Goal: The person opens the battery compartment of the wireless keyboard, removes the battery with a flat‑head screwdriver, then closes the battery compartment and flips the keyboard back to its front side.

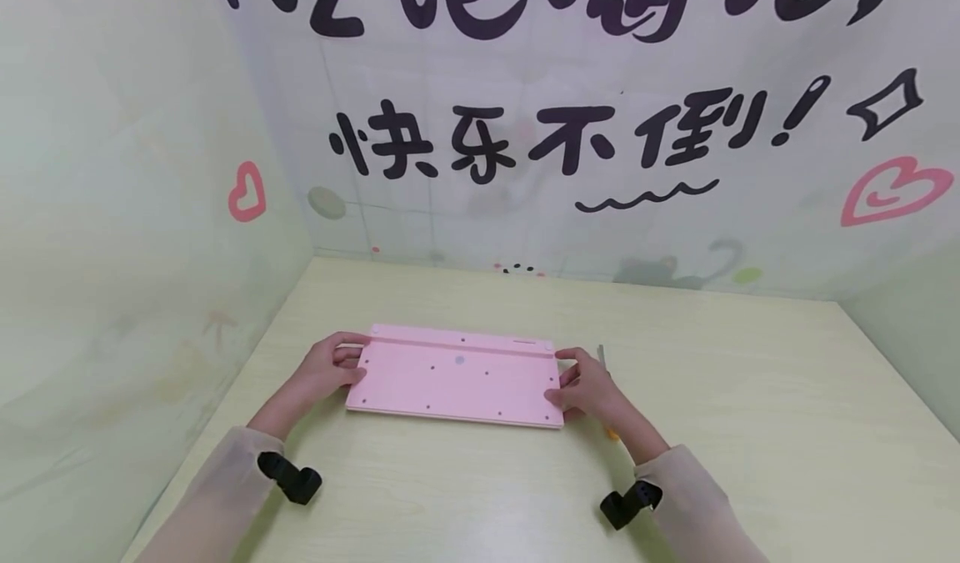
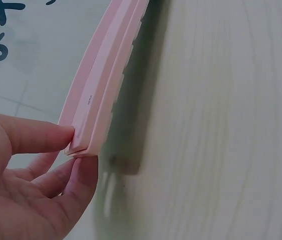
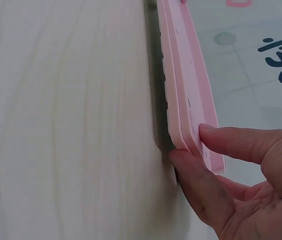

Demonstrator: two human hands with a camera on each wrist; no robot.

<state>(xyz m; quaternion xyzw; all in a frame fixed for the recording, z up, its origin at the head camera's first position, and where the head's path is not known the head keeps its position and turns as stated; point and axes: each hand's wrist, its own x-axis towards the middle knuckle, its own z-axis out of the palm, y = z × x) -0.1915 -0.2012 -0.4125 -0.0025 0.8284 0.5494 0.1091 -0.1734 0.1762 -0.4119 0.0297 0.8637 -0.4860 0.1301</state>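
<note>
A pink keyboard [image 1: 465, 392] is held with its underside facing up, showing several small dark screw spots and a raised ridge along the far edge. My left hand [image 1: 326, 369] grips its left end, thumb on the underside and fingers beneath. At the opposite end, my right hand [image 1: 592, 389] pinches the keyboard the same way. In the left wrist view, key edges of the keyboard [image 2: 103, 100] face the table, with a shadow under them. The right wrist view also shows the keyboard [image 3: 183, 95] slightly above the tabletop.
Partly hidden behind my right hand lies a slim tool with a grey tip [image 1: 601, 353] and an orange end [image 1: 612, 434]; its kind is unclear. The pale wooden table [image 1: 750, 429] meets a printed wall [image 1: 480, 221] at the back and another wall [image 1: 135, 254] on the left.
</note>
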